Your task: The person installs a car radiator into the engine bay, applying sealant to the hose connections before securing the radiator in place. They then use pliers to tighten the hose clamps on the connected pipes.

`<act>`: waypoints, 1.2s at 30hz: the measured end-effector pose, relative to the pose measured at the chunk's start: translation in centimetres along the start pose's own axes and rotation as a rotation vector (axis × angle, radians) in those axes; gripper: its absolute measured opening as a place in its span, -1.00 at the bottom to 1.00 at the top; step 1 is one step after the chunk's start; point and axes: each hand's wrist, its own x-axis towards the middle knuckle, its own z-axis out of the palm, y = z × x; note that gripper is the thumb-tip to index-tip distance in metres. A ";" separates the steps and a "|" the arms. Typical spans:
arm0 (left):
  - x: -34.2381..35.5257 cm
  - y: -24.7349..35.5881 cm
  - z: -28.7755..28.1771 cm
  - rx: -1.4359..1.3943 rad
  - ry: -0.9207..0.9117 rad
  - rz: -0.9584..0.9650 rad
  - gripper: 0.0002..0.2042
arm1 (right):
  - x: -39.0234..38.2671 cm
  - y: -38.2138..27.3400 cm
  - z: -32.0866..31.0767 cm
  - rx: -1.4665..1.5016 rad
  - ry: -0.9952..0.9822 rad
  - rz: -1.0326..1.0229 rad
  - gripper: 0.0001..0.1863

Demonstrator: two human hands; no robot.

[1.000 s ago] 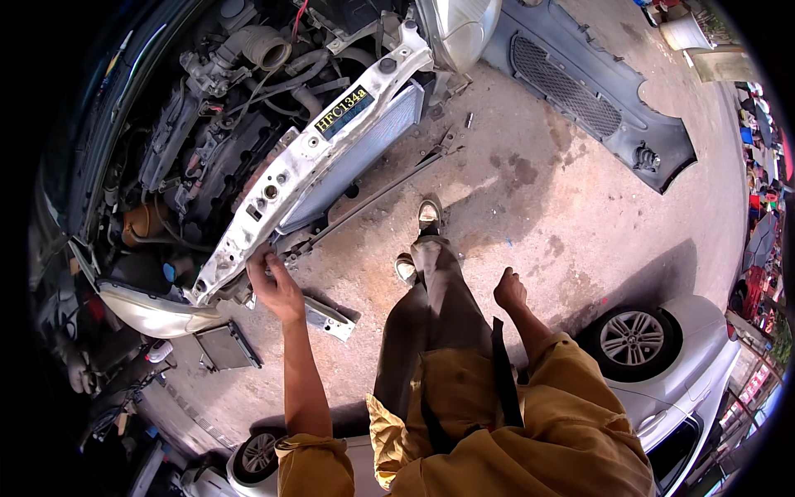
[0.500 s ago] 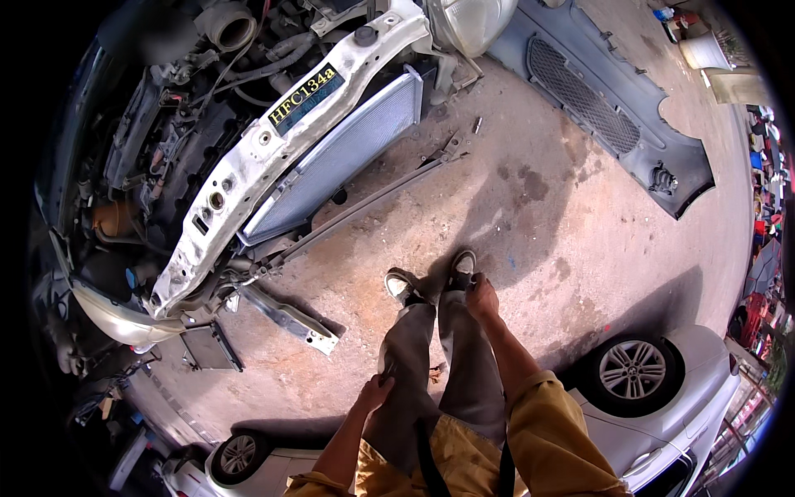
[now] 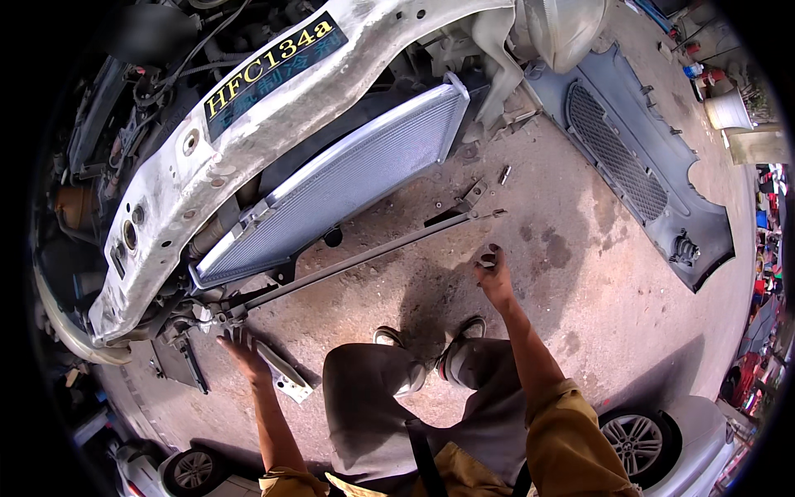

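Looking down, we saw the left hand (image 3: 242,354), fingers spread, near one end of the long bar (image 3: 356,264); the right hand (image 3: 495,277) curled, its contents unclear to us. The bar ran before the radiator (image 3: 348,182); ground (image 3: 571,290) stretched to the grey bumper's (image 3: 696,224) edge.

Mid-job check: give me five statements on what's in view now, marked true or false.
1. A dark label sits on the white radiator support beam. True.
2. The right hand touches the radiator. False: the right hand is apart from the radiator.
3. The left hand is open rather than clenched. True.
4. The grey bumper cover lies at the picture's left. False: the grey bumper cover lies at the right.
5. A long narrow bar runs between the radiator and the person's shoes. True.
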 end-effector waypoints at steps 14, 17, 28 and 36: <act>9.9 -9.2 1.2 -0.062 0.126 0.443 -0.30 | 9.2 1.0 6.5 0.243 -0.218 -0.136 -0.28; 11.5 -10.8 0.7 -0.052 0.212 0.470 -0.27 | 8.3 -1.5 7.2 0.417 -0.366 -0.086 -0.28; 7.6 -5.5 3.9 0.147 0.237 0.429 -0.39 | 8.9 -2.8 8.3 0.464 -0.402 -0.268 -0.30; 8.0 -4.4 5.4 0.100 0.180 0.468 -0.35 | 10.2 -0.9 7.5 0.424 -0.287 -0.342 -0.37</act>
